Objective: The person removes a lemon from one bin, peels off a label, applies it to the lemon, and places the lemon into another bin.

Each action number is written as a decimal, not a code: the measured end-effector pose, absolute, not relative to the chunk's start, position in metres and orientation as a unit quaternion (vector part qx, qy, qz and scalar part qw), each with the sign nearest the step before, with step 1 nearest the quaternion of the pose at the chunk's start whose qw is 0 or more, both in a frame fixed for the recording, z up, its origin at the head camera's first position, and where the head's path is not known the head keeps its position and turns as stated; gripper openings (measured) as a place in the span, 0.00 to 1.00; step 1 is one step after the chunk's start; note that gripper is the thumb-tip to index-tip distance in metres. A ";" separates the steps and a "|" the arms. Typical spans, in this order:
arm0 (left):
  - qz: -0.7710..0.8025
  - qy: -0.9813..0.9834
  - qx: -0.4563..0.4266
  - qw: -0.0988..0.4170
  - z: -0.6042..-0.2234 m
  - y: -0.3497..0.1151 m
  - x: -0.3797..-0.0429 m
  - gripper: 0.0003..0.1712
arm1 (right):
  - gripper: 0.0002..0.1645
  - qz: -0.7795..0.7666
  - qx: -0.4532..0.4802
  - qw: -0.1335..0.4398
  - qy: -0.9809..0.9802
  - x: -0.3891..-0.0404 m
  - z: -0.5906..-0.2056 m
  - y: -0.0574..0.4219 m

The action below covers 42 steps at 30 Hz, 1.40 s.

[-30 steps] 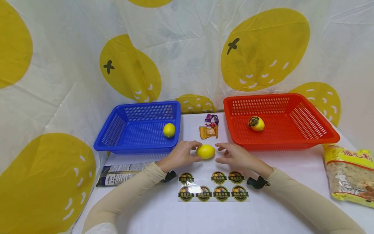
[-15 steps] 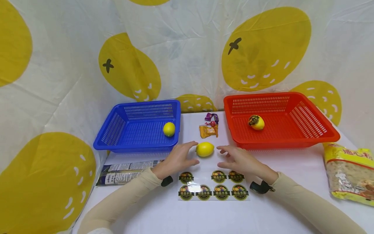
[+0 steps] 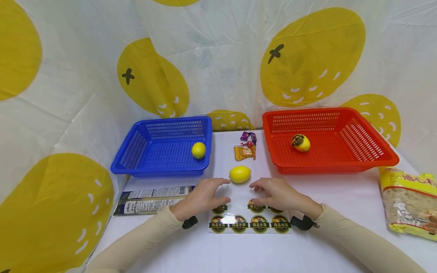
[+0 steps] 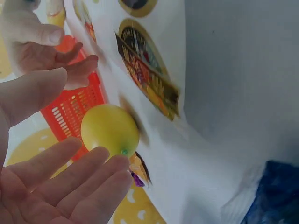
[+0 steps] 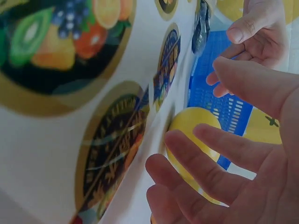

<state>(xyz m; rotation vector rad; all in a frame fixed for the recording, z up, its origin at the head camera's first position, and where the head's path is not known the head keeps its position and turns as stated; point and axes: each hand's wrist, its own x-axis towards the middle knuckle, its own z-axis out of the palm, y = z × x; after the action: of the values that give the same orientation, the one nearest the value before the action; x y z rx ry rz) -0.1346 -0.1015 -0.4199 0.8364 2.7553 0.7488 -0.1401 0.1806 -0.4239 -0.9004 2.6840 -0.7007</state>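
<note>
A yellow lemon (image 3: 240,174) lies on the white table between the two baskets, a little beyond both hands. My left hand (image 3: 203,196) is at its near left, fingers extended and apart from it. On the other side my right hand (image 3: 275,194) has loosely bent fingers and holds nothing. Below the hands lies a clear sheet of round fruit stickers (image 3: 249,224), its upper row partly covered by them. In the left wrist view the lemon (image 4: 110,130) shows beyond the fingertips; in the right wrist view the fingers partly hide the lemon (image 5: 194,128).
A blue basket (image 3: 160,174) at left holds one lemon (image 3: 198,150). The red basket (image 3: 321,167) at right holds a lemon bearing a sticker (image 3: 301,143). Small wrapped candies (image 3: 245,152) lie behind the loose lemon. Long packets (image 3: 150,201) lie left, a pasta bag (image 3: 409,204) far right.
Both hands have drawn back from beside the lemon toward the near side, over the sticker sheet's upper row. The lemon stays on the table, in nearly the same place.
</note>
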 end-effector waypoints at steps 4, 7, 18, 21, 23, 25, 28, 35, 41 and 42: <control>0.242 0.924 0.282 0.087 -0.422 -0.105 -0.130 0.30 | 0.28 -0.227 -0.328 0.120 0.909 -0.138 -0.429 0.173; 0.246 0.923 0.283 0.087 -0.424 -0.108 -0.127 0.30 | 0.27 -0.209 -0.343 0.119 0.908 -0.137 -0.431 0.162; 0.250 0.922 0.290 0.067 -0.426 -0.117 -0.119 0.28 | 0.25 -0.146 -0.368 0.072 0.915 -0.126 -0.433 0.137; 0.251 0.922 0.288 0.070 -0.426 -0.118 -0.118 0.28 | 0.24 -0.143 -0.361 0.073 0.919 -0.125 -0.433 0.135; 0.246 0.923 0.287 0.071 -0.427 -0.119 -0.117 0.28 | 0.23 -0.144 -0.357 0.076 0.920 -0.124 -0.433 0.134; 0.245 0.924 0.284 0.074 -0.428 -0.120 -0.117 0.28 | 0.23 -0.145 -0.355 0.075 0.921 -0.124 -0.434 0.134; 0.244 0.925 0.279 0.080 -0.428 -0.121 -0.116 0.29 | 0.22 -0.142 -0.355 0.068 0.921 -0.124 -0.436 0.133; 0.241 0.926 0.283 0.075 -0.430 -0.122 -0.114 0.27 | 0.18 -0.135 -0.355 0.063 0.923 -0.123 -0.438 0.132; 0.236 0.922 0.303 0.057 -0.431 -0.123 -0.113 0.21 | 0.17 -0.147 -0.356 0.063 0.921 -0.124 -0.438 0.132; 0.234 0.921 0.308 0.054 -0.431 -0.123 -0.113 0.20 | 0.17 -0.151 -0.355 0.065 0.920 -0.124 -0.438 0.133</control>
<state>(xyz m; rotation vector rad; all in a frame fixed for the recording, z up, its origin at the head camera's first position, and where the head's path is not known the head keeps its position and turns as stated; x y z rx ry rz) -0.1127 -0.1233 -0.4311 0.9348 2.7976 0.7107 -0.1238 0.1325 -0.4376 -1.0716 2.7772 -0.4545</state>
